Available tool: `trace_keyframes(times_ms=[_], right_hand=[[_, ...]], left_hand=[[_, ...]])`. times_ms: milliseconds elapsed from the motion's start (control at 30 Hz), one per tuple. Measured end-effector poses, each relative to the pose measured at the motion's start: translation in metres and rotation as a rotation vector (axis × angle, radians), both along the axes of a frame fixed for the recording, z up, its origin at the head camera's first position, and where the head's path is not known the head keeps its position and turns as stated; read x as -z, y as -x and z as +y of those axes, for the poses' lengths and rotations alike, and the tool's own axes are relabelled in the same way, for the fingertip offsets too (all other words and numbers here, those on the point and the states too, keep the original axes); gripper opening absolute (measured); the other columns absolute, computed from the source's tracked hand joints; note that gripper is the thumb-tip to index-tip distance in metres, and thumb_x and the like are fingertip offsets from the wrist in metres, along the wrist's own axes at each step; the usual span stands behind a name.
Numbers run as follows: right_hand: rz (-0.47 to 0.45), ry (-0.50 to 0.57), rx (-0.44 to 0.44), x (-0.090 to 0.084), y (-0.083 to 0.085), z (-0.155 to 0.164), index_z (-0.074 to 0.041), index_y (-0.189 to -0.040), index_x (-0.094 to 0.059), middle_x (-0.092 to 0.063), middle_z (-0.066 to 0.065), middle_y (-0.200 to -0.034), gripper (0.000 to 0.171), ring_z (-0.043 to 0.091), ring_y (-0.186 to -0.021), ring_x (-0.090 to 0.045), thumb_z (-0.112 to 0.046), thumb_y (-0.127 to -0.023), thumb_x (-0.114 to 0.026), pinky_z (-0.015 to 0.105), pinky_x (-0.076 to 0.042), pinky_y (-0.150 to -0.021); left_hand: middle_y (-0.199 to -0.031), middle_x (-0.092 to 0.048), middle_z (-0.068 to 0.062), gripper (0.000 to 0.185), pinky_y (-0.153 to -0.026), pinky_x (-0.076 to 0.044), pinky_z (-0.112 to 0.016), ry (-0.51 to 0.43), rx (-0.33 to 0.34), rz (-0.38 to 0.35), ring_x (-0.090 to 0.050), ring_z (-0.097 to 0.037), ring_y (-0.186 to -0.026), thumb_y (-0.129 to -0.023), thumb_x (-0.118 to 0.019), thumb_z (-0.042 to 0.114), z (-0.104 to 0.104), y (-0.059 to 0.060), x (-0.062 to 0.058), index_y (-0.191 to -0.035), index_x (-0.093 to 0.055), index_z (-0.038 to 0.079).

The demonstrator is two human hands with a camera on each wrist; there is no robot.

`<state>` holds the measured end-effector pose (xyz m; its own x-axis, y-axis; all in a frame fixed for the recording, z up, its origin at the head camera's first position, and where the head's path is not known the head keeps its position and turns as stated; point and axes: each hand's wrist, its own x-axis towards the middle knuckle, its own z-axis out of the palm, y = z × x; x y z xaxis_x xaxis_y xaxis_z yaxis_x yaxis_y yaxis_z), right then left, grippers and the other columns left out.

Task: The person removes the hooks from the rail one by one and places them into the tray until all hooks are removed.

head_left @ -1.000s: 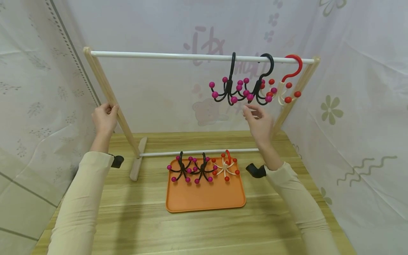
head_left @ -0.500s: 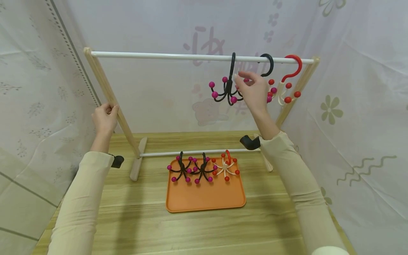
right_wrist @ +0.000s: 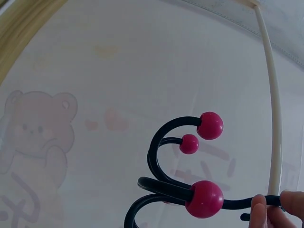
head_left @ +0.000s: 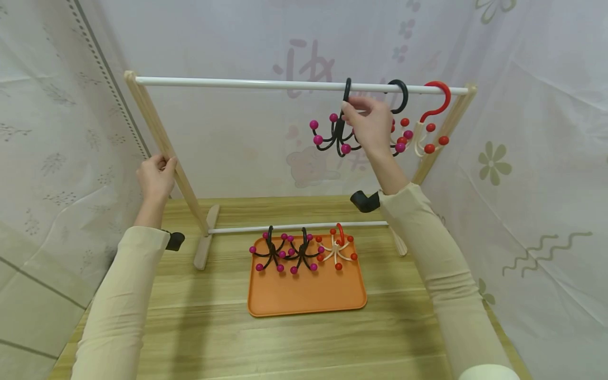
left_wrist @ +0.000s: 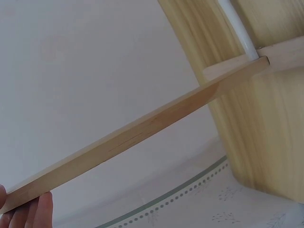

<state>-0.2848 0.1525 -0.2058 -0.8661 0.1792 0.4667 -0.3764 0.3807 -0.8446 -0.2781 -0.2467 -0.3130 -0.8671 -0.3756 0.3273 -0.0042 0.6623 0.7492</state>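
My left hand (head_left: 157, 177) grips the left wooden post (head_left: 163, 142) of a rack; the left wrist view shows its fingers (left_wrist: 43, 211) wrapped round the post's edge. On the white top rail (head_left: 228, 83) hangs a black multi-arm hook hanger (head_left: 339, 129) with magenta balls. My right hand (head_left: 372, 124) pinches its stem just below the rail, thumb and fingertips on either side in the right wrist view. Behind that hand, partly hidden, hangs a second black hanger (head_left: 402, 95). Rightmost on the rail is a white hanger with a red hook (head_left: 440, 97) and red balls.
An orange tray (head_left: 306, 295) lies on the wooden table (head_left: 304, 348), holding two black hangers (head_left: 301, 252) with magenta balls and one white hanger (head_left: 336, 250) with red balls. The rack's lower white bar (head_left: 233, 229) runs just behind the tray. Patterned curtains (head_left: 532, 158) enclose the table.
My right hand has risen from below the hanging hangers to the leftmost black one and now pinches its stem, tilting it slightly. The left hand stays on the post.
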Motion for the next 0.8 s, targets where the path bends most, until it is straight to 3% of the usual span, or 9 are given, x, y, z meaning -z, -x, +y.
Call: trace_keyframes(times_ms=[467, 800], right_hand=[[0.026, -0.029, 0.001, -0.0026, 0.0051, -0.0047, -0.002, -0.101, -0.065, -0.064, 0.006, -0.092, 0.027, 0.013, -0.074, -0.061, -0.021, -0.081, -0.064, 0.023, -0.047, -0.070], [0.073, 0.010, -0.040, -0.0021, 0.0079, -0.0044, -0.003, -0.098, -0.066, -0.064, 0.006, -0.086, 0.025, 0.013, -0.076, -0.060, -0.021, -0.082, -0.064, 0.023, -0.046, -0.073]], left_hand=[[-0.103, -0.060, -0.018, 0.037, -0.063, -0.038, -0.020, -0.011, 0.000, -0.011, -0.049, -0.009, -0.075, -0.093, -0.041, 0.030, 0.0006, -0.0015, -0.0012, -0.098, -0.058, -0.003], [-0.103, -0.060, -0.018, 0.038, -0.063, -0.038, -0.021, -0.010, 0.003, 0.002, -0.050, -0.010, -0.075, -0.093, -0.041, 0.030, 0.0014, -0.0024, -0.0022, -0.098, -0.058, -0.003]])
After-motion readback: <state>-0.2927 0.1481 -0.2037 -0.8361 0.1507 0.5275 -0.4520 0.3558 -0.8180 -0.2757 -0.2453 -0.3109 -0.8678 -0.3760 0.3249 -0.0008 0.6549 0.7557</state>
